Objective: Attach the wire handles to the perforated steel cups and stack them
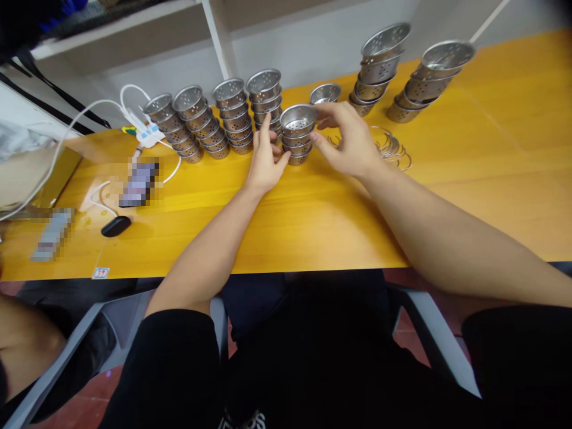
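Note:
A short stack of perforated metal cups stands upright between my two hands. My left hand is at its left side, fingers spread and thumb tip close to the lower cups; whether it touches cannot be told. My right hand curves at the right side, with thumb and forefinger apart beside the top cup's rim and no cup clasped between them. Behind my right fingers sits another perforated cup, partly hidden. A loose pile of thin metal rings lies to the right of my right hand, partly covered by the wrist.
Several taller cup stacks line the back left; two leaning stacks stand at the back right. A white power strip with cables, a blurred phone and a black oval device lie left. Another person's arm shows lower left.

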Demonstrator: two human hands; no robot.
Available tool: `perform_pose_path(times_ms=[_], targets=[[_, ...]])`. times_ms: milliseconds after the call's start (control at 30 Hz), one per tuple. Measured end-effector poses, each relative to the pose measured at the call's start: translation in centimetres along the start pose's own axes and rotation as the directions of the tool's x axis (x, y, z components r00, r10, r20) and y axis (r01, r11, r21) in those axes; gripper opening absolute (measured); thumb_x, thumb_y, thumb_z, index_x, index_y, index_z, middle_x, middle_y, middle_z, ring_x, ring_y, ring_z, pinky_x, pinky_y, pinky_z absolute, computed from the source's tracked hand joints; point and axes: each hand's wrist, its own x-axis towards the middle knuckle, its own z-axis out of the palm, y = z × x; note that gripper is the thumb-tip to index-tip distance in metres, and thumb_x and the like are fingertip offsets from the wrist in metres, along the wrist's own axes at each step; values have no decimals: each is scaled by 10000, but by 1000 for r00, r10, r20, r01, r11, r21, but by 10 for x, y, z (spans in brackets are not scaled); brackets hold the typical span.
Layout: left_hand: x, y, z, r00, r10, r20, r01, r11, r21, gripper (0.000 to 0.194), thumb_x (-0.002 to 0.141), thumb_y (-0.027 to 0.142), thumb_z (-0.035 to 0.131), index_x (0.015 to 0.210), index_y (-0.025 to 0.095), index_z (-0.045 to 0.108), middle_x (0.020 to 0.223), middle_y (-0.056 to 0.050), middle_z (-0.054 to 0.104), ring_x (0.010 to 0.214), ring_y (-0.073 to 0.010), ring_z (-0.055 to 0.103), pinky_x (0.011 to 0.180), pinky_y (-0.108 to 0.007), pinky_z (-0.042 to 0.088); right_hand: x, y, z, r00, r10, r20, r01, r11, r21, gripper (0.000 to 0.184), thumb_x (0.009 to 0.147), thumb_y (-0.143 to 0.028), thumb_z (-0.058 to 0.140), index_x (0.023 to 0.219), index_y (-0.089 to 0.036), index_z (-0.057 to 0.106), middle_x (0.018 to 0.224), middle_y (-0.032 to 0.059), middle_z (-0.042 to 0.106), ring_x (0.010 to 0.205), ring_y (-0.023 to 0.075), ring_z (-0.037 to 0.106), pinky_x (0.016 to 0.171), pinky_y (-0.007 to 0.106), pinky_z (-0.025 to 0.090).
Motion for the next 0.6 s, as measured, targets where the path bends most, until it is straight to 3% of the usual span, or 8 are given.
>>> perform_pose_path(times_ms=[67,133,233,333,433,467,533,600], targets=[[-1,-5,0,999,-48,-10,48,999,-23,695,1202,332,789,1840,385,518,1483,-111,755,1061,-221,834,1140,-503,787,-1,8,-4,997,77,10,-77,997,-15,840,1107,-1090,550,1732,-552,708,1718,19,844,1513,462,786,1377,733,599],[-3,1,-2,997,-71,41,71,997,-7,379,1160,217,824,1510,311,713,1338,-67,783,965,-176,810,1030,-418,779,-1,20,-8,988,152,0,-152,988,-28,809,1111,-1081,529,1718,-572,691,1737,-10,832,1548,440,740,1381,720,570],[-10,28,-9,985,-83,151,82,997,15,209,1086,90,862,1087,255,733,1156,-36,857,974,-181,852,984,-356,760,1,43,-11,978,207,-27,-209,976,-68,789,1101,-1066,609,1603,-474,745,1732,71,805,1438,421,752,1314,712,598],[-16,51,-12,972,-57,226,66,997,-33,220,1060,35,855,1099,241,785,1142,-31,934,1071,-196,914,1068,-349,759,8,64,-12,982,187,-36,-190,972,-136,803,1160,-1004,654,1505,-290,780,1664,224,757,1259,367,793,1199,621,668],[-19,57,-12,962,-45,269,59,997,-45,241,1065,38,839,1227,216,848,1342,-93,975,1280,-238,952,1244,-404,745,20,70,-14,980,200,-21,-199,950,-242,500,1263,-602,787,1525,-176,797,1615,257,759,1149,292,806,1185,506,678],[-19,56,-12,959,-47,280,59,998,-34,263,1067,51,843,1277,208,859,1445,-122,966,1387,-259,942,1317,-431,725,26,67,-15,974,225,-2,-216,932,-291,396,1263,-411,803,1563,-154,797,1607,251,780,1169,282,812,1220,479,661],[-20,54,-12,951,-56,303,62,998,-12,299,1074,89,854,1356,191,866,1595,-165,927,1529,-291,905,1411,-470,685,37,54,-19,955,293,50,-251,885,-392,436,1231,-145,769,1665,-112,773,1565,247,836,1311,307,823,1307,465,612],[-21,52,-14,944,-66,323,71,997,-2,294,1096,132,845,1386,172,865,1624,-189,914,1534,-301,905,1418,-484,683,49,37,-22,923,364,123,-271,844,-464,537,1263,-93,724,1800,-81,704,1558,260,867,1511,361,800,1366,484,576]])
